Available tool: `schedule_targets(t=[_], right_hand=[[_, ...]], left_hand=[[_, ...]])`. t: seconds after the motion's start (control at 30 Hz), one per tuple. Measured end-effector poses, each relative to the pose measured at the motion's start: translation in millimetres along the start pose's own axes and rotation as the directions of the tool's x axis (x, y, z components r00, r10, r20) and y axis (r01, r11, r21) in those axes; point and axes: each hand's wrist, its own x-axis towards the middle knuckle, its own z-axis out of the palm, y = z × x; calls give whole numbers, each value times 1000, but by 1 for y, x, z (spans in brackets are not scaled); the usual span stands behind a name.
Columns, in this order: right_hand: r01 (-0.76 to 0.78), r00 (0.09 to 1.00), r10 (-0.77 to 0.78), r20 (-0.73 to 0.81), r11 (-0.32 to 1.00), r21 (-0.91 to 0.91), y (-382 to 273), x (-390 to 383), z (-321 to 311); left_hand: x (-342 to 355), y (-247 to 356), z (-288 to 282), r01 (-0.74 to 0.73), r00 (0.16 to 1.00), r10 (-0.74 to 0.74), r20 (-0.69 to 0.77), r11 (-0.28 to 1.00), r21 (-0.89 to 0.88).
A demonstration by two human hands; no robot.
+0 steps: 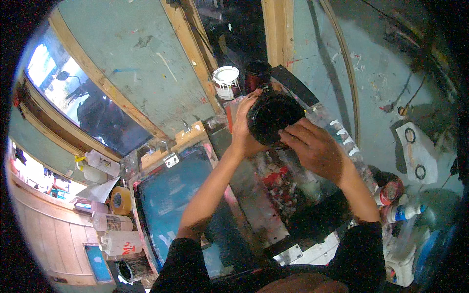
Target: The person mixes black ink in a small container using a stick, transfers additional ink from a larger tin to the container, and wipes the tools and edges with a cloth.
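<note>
Black fabric sleeves sit closest; bare left hand wraps a round black container by the paint-stained table's far edge. Bare right hand bends its fingers at the near side, pinch unclear.

Head-mounted fisheye here, pointing steeply down, close above left hand and right hand, wide enough to catch walls

Hands: two. Black sleeves: two. Black pot: one. White-streaked tub: one. Dark red tub: one. Blue screen: one. Tape roll: one. Wall sheet: one; black rings on it: two.
</note>
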Motion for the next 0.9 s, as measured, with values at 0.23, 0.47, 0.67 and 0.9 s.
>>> schedule_targets(t=[0.23, 0.47, 0.67, 0.9], right_hand=[[-104, 994, 106, 38, 993, -48, -11, -2, -22], [97, 993, -89, 79, 990, -105, -12, 1, -26], [82, 992, -67, 108, 987, -140, -12, 3, -39], [85, 991, -75, 107, 992, -93, -13, -3, -26]], left_hand=[[4, -1, -4, -4, 998, -2, -67, 995, -96], [0, -7, -8, -30, 996, 22, -88, 995, -93], [2, -5, -6, -52, 995, 47, -82, 997, -56], [3, -8, -6, -82, 990, 73, -119, 994, -68]])
